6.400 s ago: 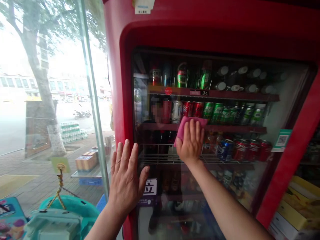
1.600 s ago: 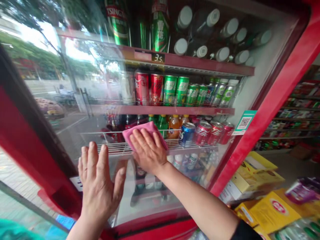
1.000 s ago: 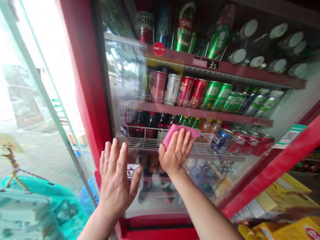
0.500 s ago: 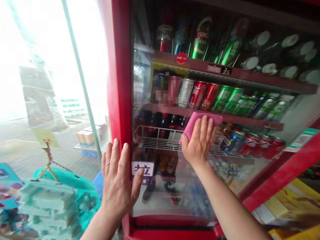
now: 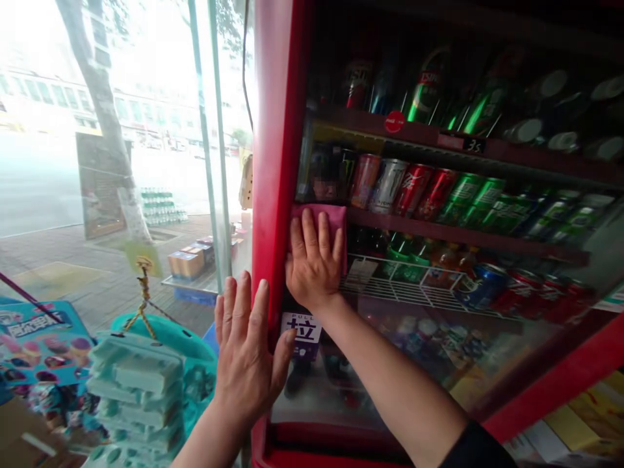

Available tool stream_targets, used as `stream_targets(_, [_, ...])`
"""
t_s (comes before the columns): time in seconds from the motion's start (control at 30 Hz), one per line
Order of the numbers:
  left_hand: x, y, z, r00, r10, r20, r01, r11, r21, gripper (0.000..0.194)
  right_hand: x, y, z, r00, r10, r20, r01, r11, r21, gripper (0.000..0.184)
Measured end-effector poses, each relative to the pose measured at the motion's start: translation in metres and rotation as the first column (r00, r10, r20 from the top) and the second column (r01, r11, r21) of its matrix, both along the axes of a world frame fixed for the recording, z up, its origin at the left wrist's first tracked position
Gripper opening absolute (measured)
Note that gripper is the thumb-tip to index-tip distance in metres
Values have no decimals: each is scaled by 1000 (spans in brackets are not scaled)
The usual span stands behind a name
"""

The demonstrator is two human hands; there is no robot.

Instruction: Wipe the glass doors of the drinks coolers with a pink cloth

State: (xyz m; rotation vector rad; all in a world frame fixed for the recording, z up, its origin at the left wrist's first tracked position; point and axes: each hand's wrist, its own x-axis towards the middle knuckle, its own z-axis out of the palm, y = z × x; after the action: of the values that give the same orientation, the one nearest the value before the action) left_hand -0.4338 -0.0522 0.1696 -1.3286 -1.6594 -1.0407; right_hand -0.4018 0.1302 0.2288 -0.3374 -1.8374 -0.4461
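My right hand presses a pink cloth flat against the glass door of a red drinks fridge, near the door's left side. Its fingers lie straight over the cloth. Lower and to the left, my left hand is raised with fingers stretched and thumb out, holding nothing. It overlaps the red door frame; whether it touches the frame I cannot tell. A white and purple pull sign sits on the glass just below my right hand. Behind the glass stand rows of cans and bottles.
At the lower left, a stack of pale green egg trays stands by a turquoise basin. A colourful ice-cream box is farther left. Yellow cartons stand at the lower right. Cardboard boxes sit outside beyond the window.
My right hand has slid the pink cloth leftward across the glass to the door's left side. The view has turned left. My left hand stays spread by the frame.
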Motion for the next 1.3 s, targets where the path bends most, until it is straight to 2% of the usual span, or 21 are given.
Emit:
stream_targets(0.1, [1, -1, 1, 1000, 2, 1, -2, 1000, 6, 87, 7, 2, -26, 998, 11, 54, -14, 998, 53, 80])
stream_targets(0.2, [5, 1, 1, 1000, -10, -9, 10, 1000, 1, 86, 21, 8, -54, 987, -4, 163, -21, 988, 151, 69])
stream_targets(0.27, [9, 4, 2, 999, -24, -22, 24, 1000, -7, 86, 31, 14, -66, 967, 3, 256, -52, 981, 186, 64])
stream_targets(0.37, [15, 9, 2, 998, -50, -34, 49, 998, -32, 87, 53, 29, -68, 919, -7, 394, -110, 956, 273, 62])
stream_targets(0.47, [15, 7, -2, 997, -64, -43, 62, 997, -51, 88, 97, 50, -64, 880, -59, 472, -141, 915, 378, 62])
stream_targets(0.57, [11, -4, -10, 999, -37, -18, 36, 998, -52, 87, 148, 70, -65, 889, -101, 447, -96, 913, 396, 62])
stream_targets(0.63, [9, -12, -17, 1000, -15, 5, 15, 998, -56, 87, 166, 79, -67, 910, -122, 396, -41, 924, 381, 62])
stream_targets(0.7, [8, -17, -22, 1000, -1, 20, 2, 998, -61, 87, 163, 78, -69, 923, -121, 364, -27, 926, 376, 63])
stream_targets(0.83, [11, -18, -27, 1000, 5, 28, -2, 996, -86, 89, 109, 53, -69, 893, -66, 445, -136, 903, 408, 60])
stream_targets(0.93, [16, -13, -26, 1000, 4, 30, -1, 995, -101, 91, 75, 35, -62, 794, -66, 604, -208, 905, 372, 56])
stream_targets(1.03, [24, -4, -26, 999, -5, 39, 9, 994, -109, 91, 75, 35, -55, 667, -16, 744, -254, 935, 248, 60])
stream_targets(1.13, [35, 8, -30, 999, -39, 38, 43, 990, -132, 93, 108, 53, -56, 620, 69, 781, -289, 946, 146, 67])
stream_targets(1.23, [43, 15, -37, 997, -59, 40, 64, 986, -154, 93, 167, 87, -67, 660, 120, 741, -264, 961, 80, 69])
stream_targets(1.3, [43, 15, -43, 997, -50, 51, 57, 985, -165, 92, 212, 112, -77, 699, 107, 707, -205, 977, 55, 68])
